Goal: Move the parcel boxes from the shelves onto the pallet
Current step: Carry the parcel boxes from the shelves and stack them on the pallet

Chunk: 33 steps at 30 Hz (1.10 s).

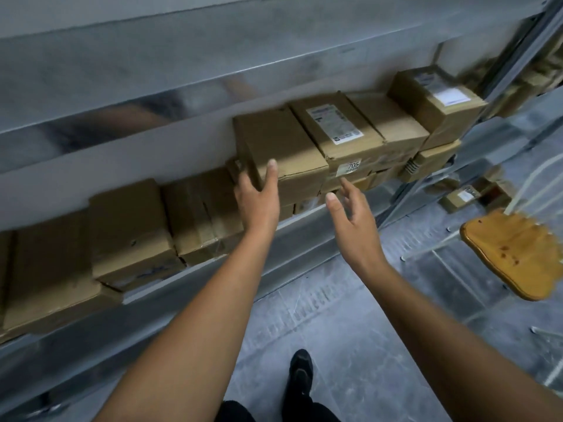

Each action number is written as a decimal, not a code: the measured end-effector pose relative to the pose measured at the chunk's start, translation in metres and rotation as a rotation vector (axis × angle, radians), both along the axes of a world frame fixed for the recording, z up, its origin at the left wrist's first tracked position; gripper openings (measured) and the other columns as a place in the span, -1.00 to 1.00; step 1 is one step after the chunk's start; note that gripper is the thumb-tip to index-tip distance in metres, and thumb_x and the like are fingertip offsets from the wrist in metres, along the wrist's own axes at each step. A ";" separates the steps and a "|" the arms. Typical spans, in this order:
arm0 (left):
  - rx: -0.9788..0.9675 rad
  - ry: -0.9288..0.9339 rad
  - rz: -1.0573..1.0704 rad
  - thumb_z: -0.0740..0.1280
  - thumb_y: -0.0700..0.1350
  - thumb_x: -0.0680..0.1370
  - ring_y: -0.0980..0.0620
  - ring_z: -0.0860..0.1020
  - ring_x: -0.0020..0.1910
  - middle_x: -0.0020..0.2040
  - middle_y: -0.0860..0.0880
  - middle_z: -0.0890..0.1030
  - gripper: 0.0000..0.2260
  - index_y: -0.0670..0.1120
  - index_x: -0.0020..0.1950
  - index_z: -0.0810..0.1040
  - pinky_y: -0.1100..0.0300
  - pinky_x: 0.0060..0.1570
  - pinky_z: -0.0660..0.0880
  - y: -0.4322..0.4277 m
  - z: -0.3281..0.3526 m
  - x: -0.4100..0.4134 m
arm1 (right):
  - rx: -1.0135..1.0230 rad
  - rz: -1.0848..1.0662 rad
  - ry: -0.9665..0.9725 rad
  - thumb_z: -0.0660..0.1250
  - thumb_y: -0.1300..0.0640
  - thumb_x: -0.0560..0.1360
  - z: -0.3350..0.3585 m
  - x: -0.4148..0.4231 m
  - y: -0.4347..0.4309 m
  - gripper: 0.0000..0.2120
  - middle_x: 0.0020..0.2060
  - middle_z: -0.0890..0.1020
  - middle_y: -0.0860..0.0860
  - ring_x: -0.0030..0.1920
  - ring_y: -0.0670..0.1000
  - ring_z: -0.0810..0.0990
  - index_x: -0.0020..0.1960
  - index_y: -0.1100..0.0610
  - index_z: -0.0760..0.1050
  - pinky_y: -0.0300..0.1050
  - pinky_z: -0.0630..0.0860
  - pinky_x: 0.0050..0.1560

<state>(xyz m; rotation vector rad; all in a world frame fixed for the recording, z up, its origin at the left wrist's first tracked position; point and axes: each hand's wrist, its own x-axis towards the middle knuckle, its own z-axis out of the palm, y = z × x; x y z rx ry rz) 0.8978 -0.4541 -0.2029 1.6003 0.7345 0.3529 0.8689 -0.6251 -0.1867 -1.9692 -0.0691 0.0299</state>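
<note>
Pick-up step: the left hand (259,194) and right hand (352,216), each grip released and spread, are reaching toward the box (280,147) sitting on the shelf (292,236); the next move is requiring clamping both box sides.

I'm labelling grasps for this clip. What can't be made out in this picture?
- Pallet: outside the head view.
- Left hand fingertips: hidden behind the plain box, so contact is unclear.
- Shipping label print: blurred, unreadable.
- Boxes at the right edge: smeared by motion blur.
</note>
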 end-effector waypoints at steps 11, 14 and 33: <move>-0.111 -0.078 0.203 0.36 0.14 0.62 -0.02 0.36 0.53 0.57 -0.02 0.38 -0.39 0.01 0.63 0.32 0.09 0.49 0.28 -0.014 -0.011 0.003 | 0.073 0.112 0.059 0.17 -0.43 0.51 -0.010 0.029 -0.001 -0.22 0.54 0.38 -0.04 0.52 -0.05 0.39 0.62 -0.06 0.28 0.11 0.39 0.52; -0.117 -0.148 0.186 0.33 0.19 0.57 0.09 0.37 0.52 0.58 0.06 0.38 -0.37 0.12 0.63 0.31 0.14 0.47 0.29 -0.016 -0.005 -0.026 | 0.095 0.140 0.057 0.19 -0.47 0.48 -0.009 0.028 0.011 -0.17 0.52 0.39 -0.03 0.46 -0.07 0.42 0.62 -0.03 0.29 -0.10 0.45 0.42; -0.062 -0.373 0.383 0.39 0.27 0.48 0.18 0.44 0.46 0.49 0.12 0.44 -0.28 0.14 0.59 0.27 0.04 0.46 0.44 0.132 0.009 -0.314 | 0.225 0.597 0.164 0.36 -0.18 0.52 0.009 -0.152 0.180 -0.72 0.07 0.70 -0.21 0.10 -0.16 0.66 0.22 -0.22 0.57 0.06 0.62 0.15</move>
